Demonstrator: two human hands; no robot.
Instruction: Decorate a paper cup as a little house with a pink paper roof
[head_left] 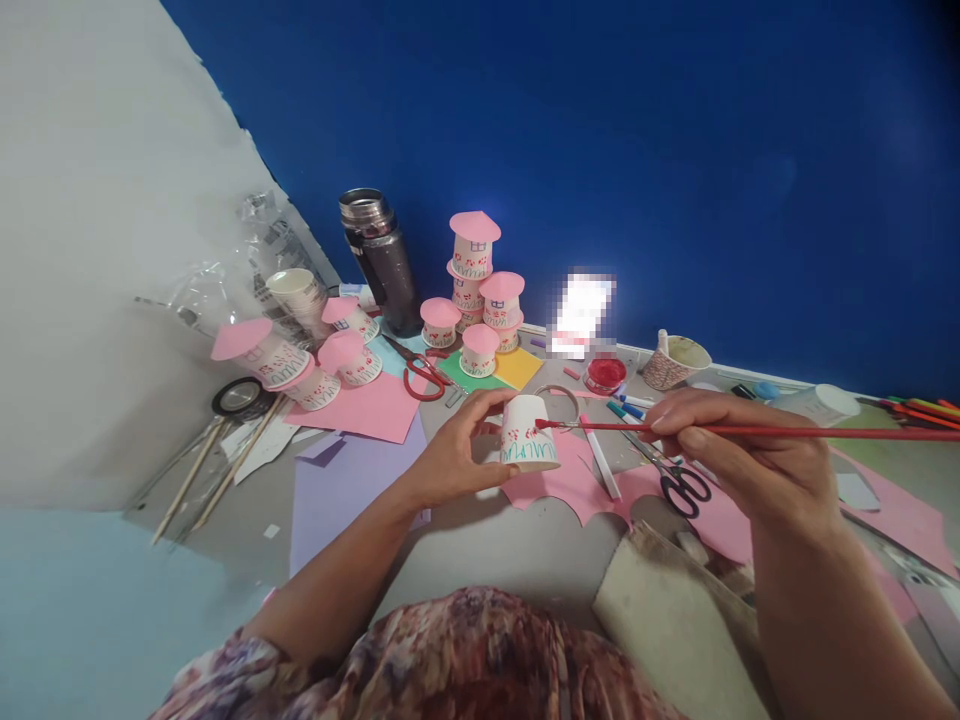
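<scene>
My left hand [451, 458] is wrapped round an upside-down white paper cup [529, 432] with red marks and green lettering, held just above the table. My right hand [739, 455] pinches a long red paintbrush [750, 431]. The brush's red tip touches the cup's side. A small pot of red paint [604, 374] stands behind the cup. Pink paper with a scalloped edge [574, 483] lies under the cup.
Several finished cup houses with pink roofs [474, 290] are stacked at the back by a dark flask [381, 258]. Red scissors [421, 374], black scissors [679, 480], coloured paper sheets [367, 408], tape roll [238, 396], wooden sticks [187, 480], markers [919, 410] and a patterned mug [675, 362] lie about.
</scene>
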